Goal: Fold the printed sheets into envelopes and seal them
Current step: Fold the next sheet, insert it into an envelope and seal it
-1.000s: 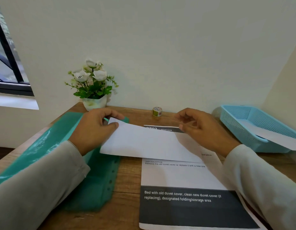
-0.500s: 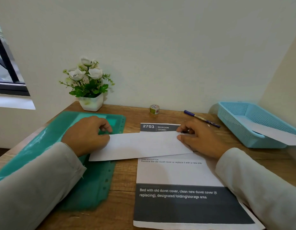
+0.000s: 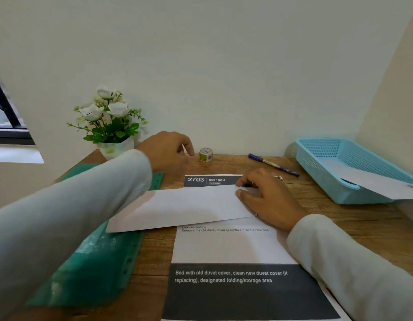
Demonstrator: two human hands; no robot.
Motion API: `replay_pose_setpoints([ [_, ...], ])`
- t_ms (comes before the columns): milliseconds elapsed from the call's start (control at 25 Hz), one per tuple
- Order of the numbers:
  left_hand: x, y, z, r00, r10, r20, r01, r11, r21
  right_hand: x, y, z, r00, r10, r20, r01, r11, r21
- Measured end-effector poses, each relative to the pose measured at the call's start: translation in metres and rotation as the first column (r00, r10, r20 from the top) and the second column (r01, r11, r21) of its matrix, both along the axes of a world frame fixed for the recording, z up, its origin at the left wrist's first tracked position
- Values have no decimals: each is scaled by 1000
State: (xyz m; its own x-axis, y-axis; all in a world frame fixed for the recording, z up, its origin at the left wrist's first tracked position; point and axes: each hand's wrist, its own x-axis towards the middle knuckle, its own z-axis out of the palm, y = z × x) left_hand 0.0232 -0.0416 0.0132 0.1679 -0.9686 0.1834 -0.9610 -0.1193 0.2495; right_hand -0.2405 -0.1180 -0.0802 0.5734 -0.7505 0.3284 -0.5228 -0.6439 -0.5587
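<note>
Seen from the head camera, looking down at a brown wooden bench (image 3: 363, 228) set against a plain pale wall. The left hand (image 3: 168, 151), in a long pale sleeve, was stretched out over the far edge of the bench with its fingers loosely curled and holding nothing, the index fingertip just beside a small roll of patterned tape (image 3: 205, 154) standing on its edge. The right hand (image 3: 265, 198), wearing a ring, lay on the right end of a plain white folded sheet (image 3: 182, 207), thumb and bent fingertips pressing it down rather than wrapping round it. That long, smooth rectangle lay slightly tilted near the middle of the bench, across a flat printed sheet (image 3: 231, 246) with dark grey bands and white lettering, its left end overlapping a shiny green plastic folder (image 3: 96, 262) with punched holes. Beyond the right hand lay a dark blue pen (image 3: 273, 164). At right stood a light blue mesh plastic basket (image 3: 339, 167) with a white paper (image 3: 374, 181) sticking out over its rim. At the back left stood a white pot of white flowers (image 3: 110, 121).
</note>
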Motion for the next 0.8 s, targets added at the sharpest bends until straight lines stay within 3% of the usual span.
replay_pose_setpoints([
  [120, -7, -41, -10, 997, 31, 67, -38, 994, 100, 0, 0, -1, 1000, -3, 7, 3, 1000, -7],
  [360, -10, -83, -39, 996, 64, 70, -72, 990, 122, 1, 0, -2, 1000, -7, 6, 8, 1000, -16],
  [560, -8, -73, -42, 999, 46, 11, -47, 999, 16, 0, 0, -1, 1000, -2, 2, 2, 1000, -9],
  [800, -42, 5, -37, 952, -221, -214, 180, 964, -196, 0, 0, 2, 999, -24, -42, 23, 1000, -11],
])
